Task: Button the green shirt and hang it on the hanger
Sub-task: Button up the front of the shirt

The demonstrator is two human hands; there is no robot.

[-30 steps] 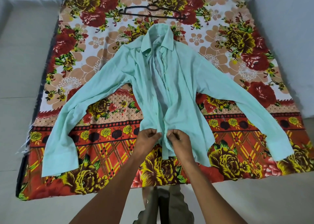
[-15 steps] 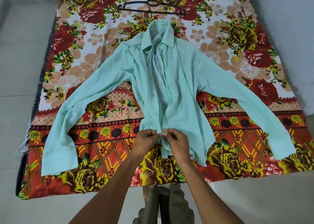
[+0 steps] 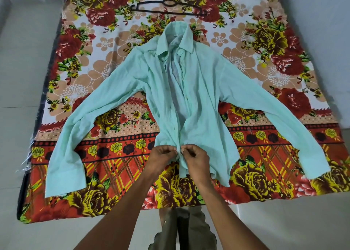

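The pale green long-sleeved cotton shirt (image 3: 197, 105), spread on the floral bedsheet (image 3: 91, 64), is pinched near its hem by the left hand (image 3: 162, 157) and right hand (image 3: 195, 159), seemingly at a button.

One head-worn view, looking forward and down.
We look steeply down from standing height over the floral mattress (image 3: 284, 41), its near edge close below us, the far end farthest away.

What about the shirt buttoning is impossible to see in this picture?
- Head view: the button being worked, hidden behind the left hand and right hand pinching the green shirt.
- Other buttons: too small to count.
- The hem's middle: covered by both hands.
- The hanger hook: lost against the floral print.
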